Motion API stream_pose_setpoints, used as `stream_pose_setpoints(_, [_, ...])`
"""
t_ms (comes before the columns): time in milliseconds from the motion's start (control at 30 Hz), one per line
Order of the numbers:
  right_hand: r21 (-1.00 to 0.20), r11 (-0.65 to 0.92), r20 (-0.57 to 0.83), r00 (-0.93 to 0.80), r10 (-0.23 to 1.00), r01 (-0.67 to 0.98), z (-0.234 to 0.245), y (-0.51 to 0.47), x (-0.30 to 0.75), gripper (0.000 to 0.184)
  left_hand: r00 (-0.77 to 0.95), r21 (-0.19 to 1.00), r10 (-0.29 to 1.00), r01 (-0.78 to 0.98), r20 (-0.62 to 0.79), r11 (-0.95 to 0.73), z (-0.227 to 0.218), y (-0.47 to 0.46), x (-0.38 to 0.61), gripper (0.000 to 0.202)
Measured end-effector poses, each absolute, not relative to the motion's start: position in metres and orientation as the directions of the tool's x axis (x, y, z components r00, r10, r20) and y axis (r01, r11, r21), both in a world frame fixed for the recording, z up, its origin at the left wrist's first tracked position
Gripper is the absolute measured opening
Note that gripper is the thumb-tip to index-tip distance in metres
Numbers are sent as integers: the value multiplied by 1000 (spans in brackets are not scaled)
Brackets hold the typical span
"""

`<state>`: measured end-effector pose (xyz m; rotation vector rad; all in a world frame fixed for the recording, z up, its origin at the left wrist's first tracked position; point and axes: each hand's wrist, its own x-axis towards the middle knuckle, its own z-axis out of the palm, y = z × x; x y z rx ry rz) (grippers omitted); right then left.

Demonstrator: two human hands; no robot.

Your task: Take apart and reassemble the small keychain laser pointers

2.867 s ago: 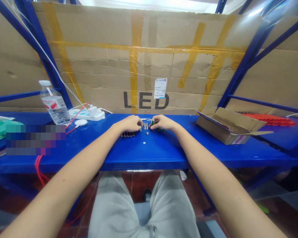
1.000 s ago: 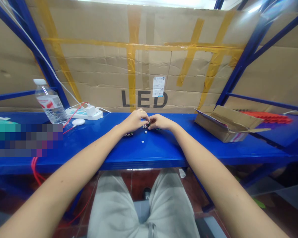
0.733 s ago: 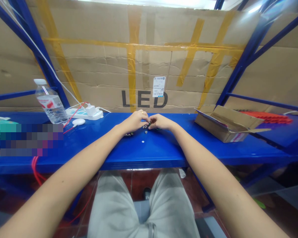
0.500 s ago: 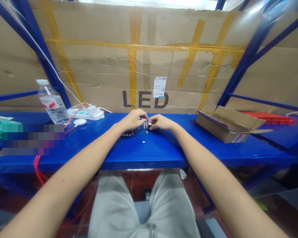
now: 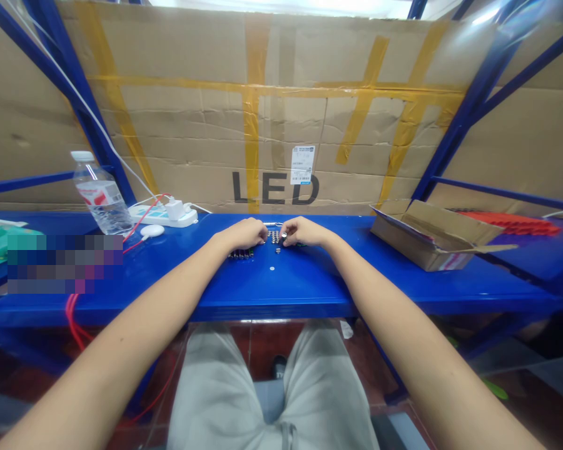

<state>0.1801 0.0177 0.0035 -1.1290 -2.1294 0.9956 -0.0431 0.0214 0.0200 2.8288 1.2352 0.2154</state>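
Observation:
My left hand is over the far middle of the blue table, its fingers curled together at the left edge of a cluster of small shiny metal pieces. What those fingers hold, if anything, is hidden. Beneath this hand lies a row of dark, slim cylinders with shiny ends, partly covered. My right hand pinches a small round metal piece at the cluster's right side. Behind the cluster lies a thin silvery rod. One loose metal piece sits just in front.
At left stand a water bottle and a white power strip with cables. An open cardboard box lies to the right, beside red plastic pieces. A large carton walls off the back. A small white disc lies in front.
My left hand has drawn back leftward and nearer from above the metal pieces, uncovering the rod and more of the cluster. My right hand stays nearly still with its metal piece.

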Motion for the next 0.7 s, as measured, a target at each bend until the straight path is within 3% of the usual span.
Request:
stream_pose_setpoints(433, [-794, 389, 115, -512, 851, 467, 1, 20, 181, 23, 708, 235, 699, 666, 99, -708, 25, 12, -40, 12])
stream_pose_setpoints(533, [-789, 390, 112, -512, 851, 475, 3, 18, 180, 22, 715, 263, 665, 613, 217, -745, 24, 12, -40, 11])
stream_pose_setpoints(700, [-806, 397, 120, -537, 835, 438, 4, 17, 179, 20, 653, 293, 524, 437, 546, -850, 26, 9, -32, 12])
